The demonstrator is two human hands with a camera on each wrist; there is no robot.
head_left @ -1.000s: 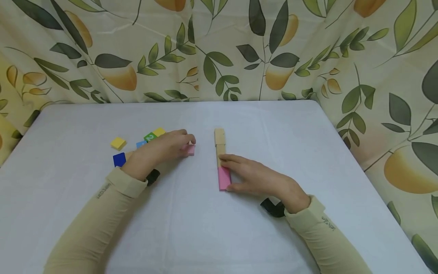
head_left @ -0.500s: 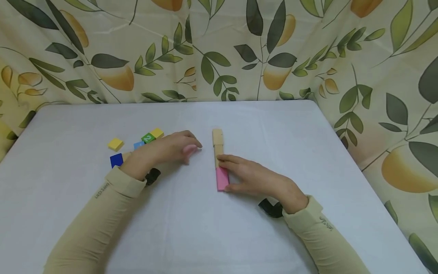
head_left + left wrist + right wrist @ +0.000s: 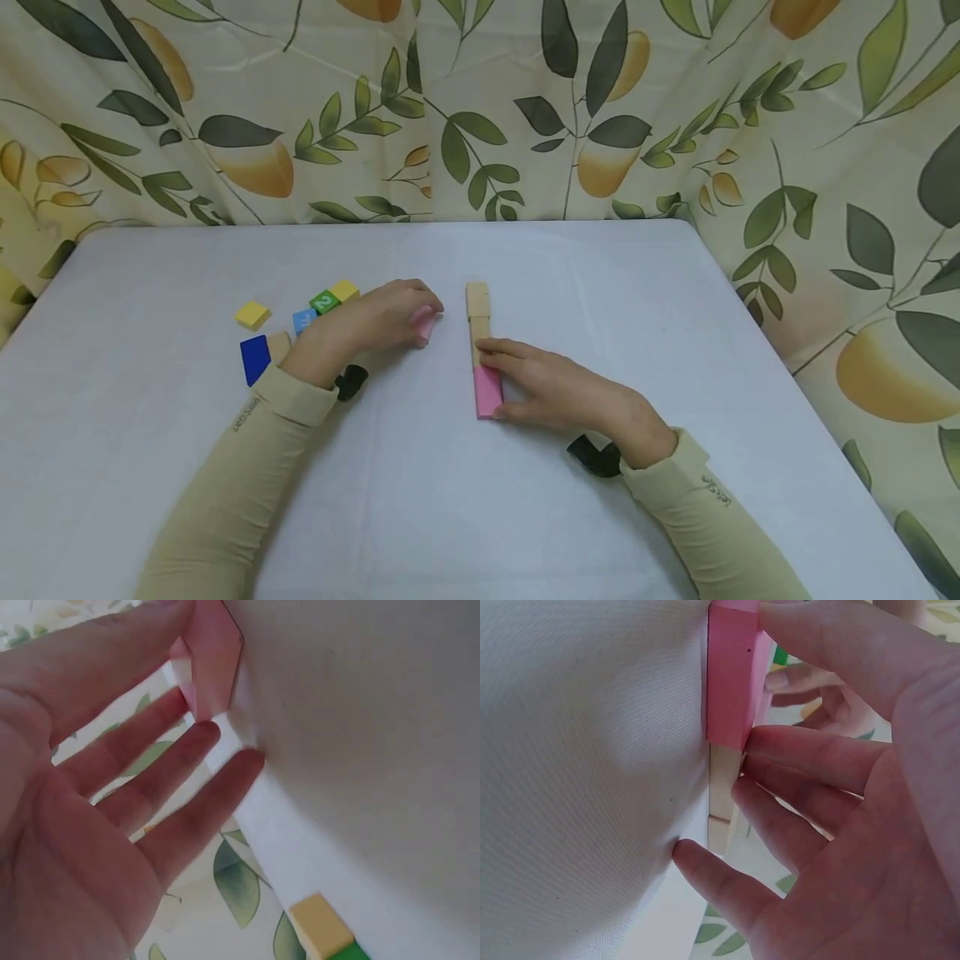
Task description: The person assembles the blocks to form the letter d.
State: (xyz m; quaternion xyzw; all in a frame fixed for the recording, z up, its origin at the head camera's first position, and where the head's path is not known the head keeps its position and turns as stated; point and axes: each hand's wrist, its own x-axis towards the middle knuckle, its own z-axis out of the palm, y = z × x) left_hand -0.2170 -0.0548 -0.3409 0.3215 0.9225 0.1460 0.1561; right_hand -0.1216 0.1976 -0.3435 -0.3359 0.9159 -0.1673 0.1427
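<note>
My left hand point(image 3: 375, 315) pinches a small pink block point(image 3: 422, 322) between thumb and fingers, left of a straight row of blocks. In the left wrist view this pink block point(image 3: 214, 664) has angled edges and sits close to the white tabletop; the other fingers extend below it. My right hand point(image 3: 562, 383) rests along the right side of the row, fingers nearly straight. The row has a longer pink block point(image 3: 488, 393) at the near end, then a plain wooden block point(image 3: 482, 329), and a slightly wider wooden block point(image 3: 477, 300) at the far end.
Several blocks lie to the left: a yellow block point(image 3: 252, 315), a dark blue block point(image 3: 255, 360), a light blue block point(image 3: 303, 319), a green block marked 2 point(image 3: 325, 302) and another yellow block point(image 3: 345, 290). A leaf-patterned cloth point(image 3: 480, 108) hangs behind the white table point(image 3: 450, 517).
My left hand has picked up the small pink block from the tabletop and turned it, shifting slightly right. My right hand has stayed at the row.
</note>
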